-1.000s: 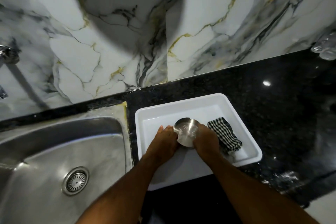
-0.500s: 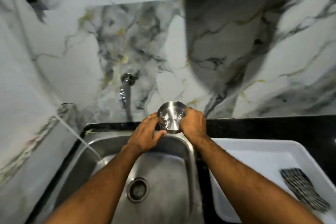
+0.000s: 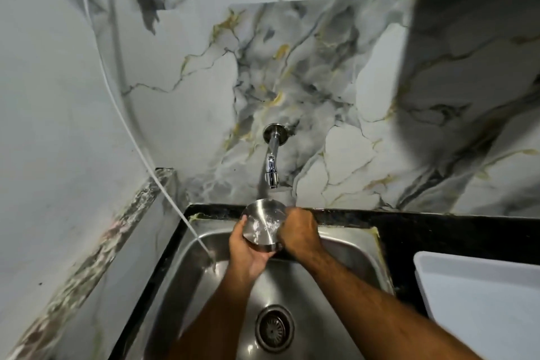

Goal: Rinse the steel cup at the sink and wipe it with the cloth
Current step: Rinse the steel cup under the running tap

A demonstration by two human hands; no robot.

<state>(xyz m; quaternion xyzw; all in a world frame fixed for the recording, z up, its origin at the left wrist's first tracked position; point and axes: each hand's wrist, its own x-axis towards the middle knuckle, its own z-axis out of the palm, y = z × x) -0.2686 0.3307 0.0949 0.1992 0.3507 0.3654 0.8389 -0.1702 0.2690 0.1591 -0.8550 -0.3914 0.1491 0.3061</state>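
The steel cup [image 3: 263, 223] is held over the far end of the steel sink [image 3: 344, 260], just below the chrome tap [image 3: 272, 166] on the wall. Its open mouth faces me, and wet streaks show inside. My left hand [image 3: 248, 251] cups it from the left and underneath. My right hand [image 3: 299, 232] grips its right rim. No water stream from the tap is visible. The cloth is out of view.
A white tray [image 3: 479, 301] lies on the black counter [image 3: 438, 231] right of the sink. A thin white hose [image 3: 163, 184] runs down the left wall into the basin. The drain [image 3: 274, 329] sits near the bottom centre. Marble walls close the back and left.
Both hands carried the cup from the white tray leftward over the sink and under the tap. The view followed left, so the checked cloth has left the frame.
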